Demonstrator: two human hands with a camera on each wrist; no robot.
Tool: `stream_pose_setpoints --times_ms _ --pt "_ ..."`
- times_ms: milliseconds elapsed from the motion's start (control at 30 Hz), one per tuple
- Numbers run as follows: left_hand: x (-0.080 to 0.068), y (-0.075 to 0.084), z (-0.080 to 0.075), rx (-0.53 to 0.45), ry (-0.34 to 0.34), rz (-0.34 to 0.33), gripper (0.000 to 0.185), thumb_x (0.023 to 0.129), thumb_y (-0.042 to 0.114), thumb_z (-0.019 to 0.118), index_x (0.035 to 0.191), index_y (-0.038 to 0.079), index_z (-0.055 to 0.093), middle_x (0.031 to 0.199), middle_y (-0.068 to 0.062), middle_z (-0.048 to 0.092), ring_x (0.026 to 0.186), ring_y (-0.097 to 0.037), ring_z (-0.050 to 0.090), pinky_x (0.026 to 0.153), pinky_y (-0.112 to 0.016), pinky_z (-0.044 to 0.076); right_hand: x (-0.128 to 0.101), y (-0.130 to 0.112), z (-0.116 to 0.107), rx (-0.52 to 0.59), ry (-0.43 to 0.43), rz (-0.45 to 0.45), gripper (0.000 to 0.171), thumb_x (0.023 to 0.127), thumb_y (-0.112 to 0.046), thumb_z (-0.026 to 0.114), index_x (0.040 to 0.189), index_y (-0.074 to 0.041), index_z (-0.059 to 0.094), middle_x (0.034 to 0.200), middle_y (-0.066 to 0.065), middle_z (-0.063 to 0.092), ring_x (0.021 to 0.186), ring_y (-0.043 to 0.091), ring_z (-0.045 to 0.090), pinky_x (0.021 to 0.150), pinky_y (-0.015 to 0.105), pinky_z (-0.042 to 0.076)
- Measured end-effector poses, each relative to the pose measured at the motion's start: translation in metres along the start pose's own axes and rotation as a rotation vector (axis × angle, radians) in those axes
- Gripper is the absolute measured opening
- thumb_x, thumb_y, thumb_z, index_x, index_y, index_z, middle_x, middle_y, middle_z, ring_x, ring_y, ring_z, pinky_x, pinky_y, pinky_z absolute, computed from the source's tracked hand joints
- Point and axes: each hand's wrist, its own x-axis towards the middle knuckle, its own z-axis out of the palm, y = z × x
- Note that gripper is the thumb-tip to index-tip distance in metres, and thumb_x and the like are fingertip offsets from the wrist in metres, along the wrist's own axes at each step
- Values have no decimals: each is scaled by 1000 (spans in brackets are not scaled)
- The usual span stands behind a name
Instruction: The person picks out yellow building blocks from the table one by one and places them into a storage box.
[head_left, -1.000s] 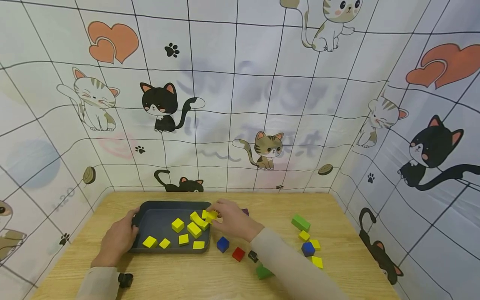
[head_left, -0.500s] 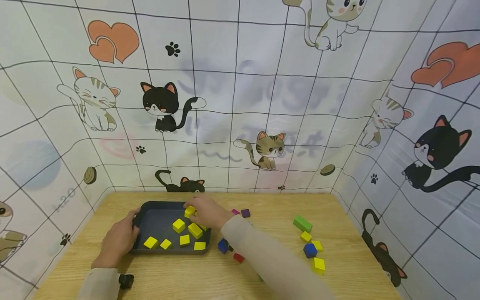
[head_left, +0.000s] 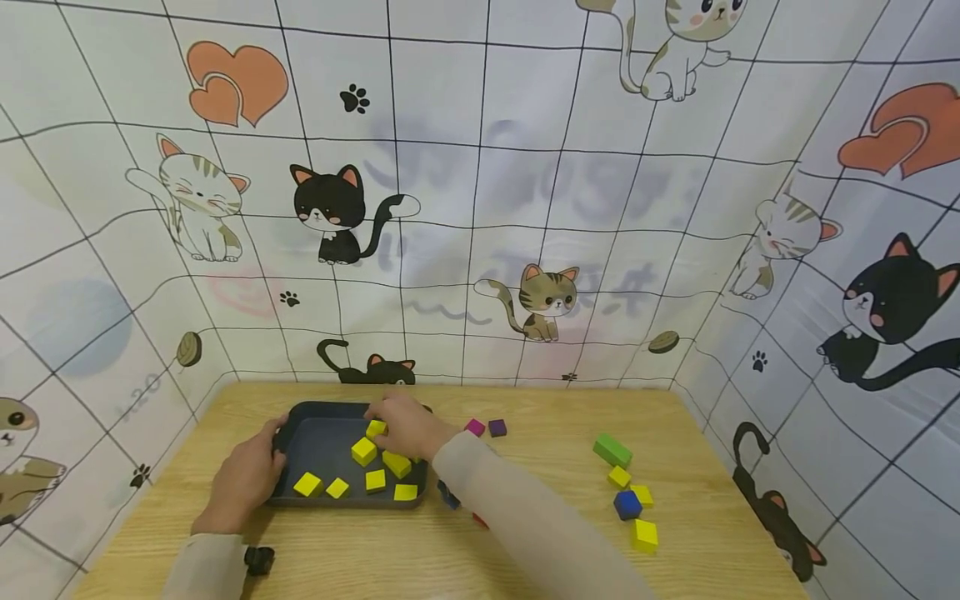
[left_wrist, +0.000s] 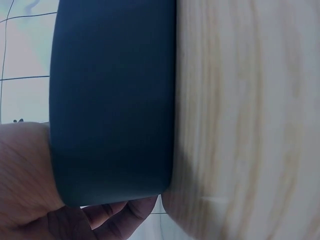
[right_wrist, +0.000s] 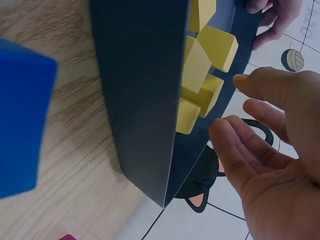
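Note:
My left hand (head_left: 243, 475) grips the left side of a dark grey tray (head_left: 330, 405). The left wrist view shows the fingers wrapped at the corner of the tray wall (left_wrist: 115, 100). Several yellow blocks (head_left: 364, 451) lie scattered inside. Over the back right part of the tray is my right hand (head_left: 408, 423), nearest to a yellow block (head_left: 377, 428). From the right wrist view, the thumb and fingers of that hand (right_wrist: 270, 135) are spread apart with nothing between them, beside a cluster of yellow blocks (right_wrist: 217, 47). Some blocks are partly hidden behind the hand.
Right of the tray lie a magenta block (head_left: 474, 427) and a purple block (head_left: 497, 427). A blue block (head_left: 448, 496) is half covered by the right sleeve. Farther right sit a green block (head_left: 612, 450), small yellow blocks (head_left: 644, 535) and another blue block (head_left: 628, 504).
My right hand carried yellow from the tray's right edge leftward into the tray and has let go. The left hand keeps its hold on the tray. The head view has turned slightly.

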Motion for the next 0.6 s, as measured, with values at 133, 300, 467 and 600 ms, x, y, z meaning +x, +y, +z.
stream_pose_setpoints --times_ms 133,300,467,600 --pt "-1 1 1 0 7 -2 67 108 3 61 172 -1 43 89 -18 68 65 -24 51 58 -39 39 -9 4 0 11 13 -16 39 109 -22 83 147 -12 80 140 3 81 125 17 71 107 23 60" --pt "0 0 4 -4 8 8 67 108 3 60 172 -1 43 88 -16 68 64 -24 50 58 -38 39 -24 10 -3 35 11 -6 39 109 -19 82 147 -12 79 145 3 80 128 18 73 110 23 60" --pt "0 -2 4 3 9 9 67 109 4 60 173 0 42 86 -17 67 63 -24 50 57 -39 39 -39 13 -10 55 9 15 38 110 -20 81 148 -12 79 146 5 78 128 19 75 111 25 62" --pt "1 -3 4 12 10 7 67 108 4 60 173 0 43 92 -21 70 66 -25 52 58 -39 40 -51 15 -14 44 14 39 38 111 -23 81 148 -14 79 150 4 78 137 22 74 117 31 61"
